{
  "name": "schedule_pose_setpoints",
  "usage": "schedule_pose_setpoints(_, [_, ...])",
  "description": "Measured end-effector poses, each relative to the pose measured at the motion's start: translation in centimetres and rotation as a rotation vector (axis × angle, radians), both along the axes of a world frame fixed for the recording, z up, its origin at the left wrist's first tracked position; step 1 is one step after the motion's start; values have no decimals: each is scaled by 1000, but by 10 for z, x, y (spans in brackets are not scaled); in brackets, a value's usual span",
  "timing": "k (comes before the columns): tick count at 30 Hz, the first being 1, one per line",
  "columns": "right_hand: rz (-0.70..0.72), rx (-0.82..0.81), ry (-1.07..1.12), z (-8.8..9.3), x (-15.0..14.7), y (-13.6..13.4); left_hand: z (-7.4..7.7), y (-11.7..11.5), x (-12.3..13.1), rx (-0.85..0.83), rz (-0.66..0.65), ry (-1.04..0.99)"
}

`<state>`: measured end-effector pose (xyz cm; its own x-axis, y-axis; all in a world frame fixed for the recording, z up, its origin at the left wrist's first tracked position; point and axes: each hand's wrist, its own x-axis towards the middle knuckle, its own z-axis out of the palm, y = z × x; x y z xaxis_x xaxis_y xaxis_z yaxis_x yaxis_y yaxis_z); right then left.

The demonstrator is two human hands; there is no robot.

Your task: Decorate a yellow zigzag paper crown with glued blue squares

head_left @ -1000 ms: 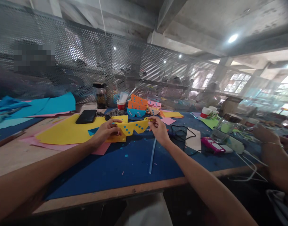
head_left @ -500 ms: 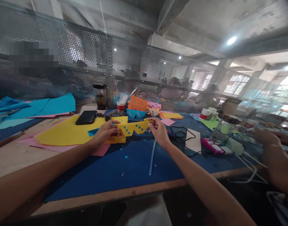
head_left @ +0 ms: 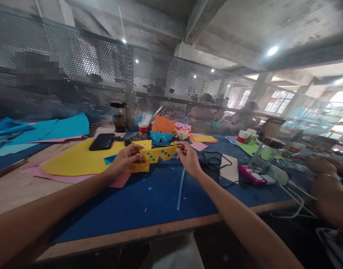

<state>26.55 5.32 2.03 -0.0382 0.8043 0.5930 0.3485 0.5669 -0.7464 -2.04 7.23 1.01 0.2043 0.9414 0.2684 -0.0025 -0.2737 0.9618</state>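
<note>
A yellow cut-paper band (head_left: 153, 155), shaped like an eye mask with a notch in its lower edge and small blue squares stuck on it, is stretched between my hands above the blue mat (head_left: 126, 213). My left hand (head_left: 128, 158) grips its left end, fingers bent round the edge. At the other end, my right hand (head_left: 189, 157) pinches the corner between thumb and fingers. Behind and below the left hand lies more yellow paper (head_left: 73, 160), with a blue piece (head_left: 109, 159) beside the wrist. A translucent strip (head_left: 180, 190) lies on the mat below the right hand.
Similar orange paper bands (head_left: 163, 123) and a blue one (head_left: 161, 136) stand at the back near a paper cup (head_left: 143, 128). A black phone (head_left: 101, 142) rests on the yellow paper. Rightward are a glass jar (head_left: 265, 155), a magenta device (head_left: 251, 175) and another person's hands (head_left: 319, 166).
The yellow band stays held between both hands, its front tilting very slightly. The view has shifted a little; nothing was let go or picked up.
</note>
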Motion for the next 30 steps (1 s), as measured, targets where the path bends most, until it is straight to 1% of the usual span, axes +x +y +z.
schedule_pose_setpoints(5, [-5, 11, -21, -1, 0, 0, 5, -5, 1, 28, -5, 22])
schedule_pose_setpoints(13, [-11, 14, -32, -2, 2, 2, -5, 4, 0, 48, 3, 22])
schedule_pose_setpoints(25, [-4, 16, -38, -4, 3, 5, -10, 7, -2, 51, -5, 12])
schedule_pose_setpoints(30, [-3, 21, -30, -4, 2, 4, -9, 6, -2, 42, -16, -1])
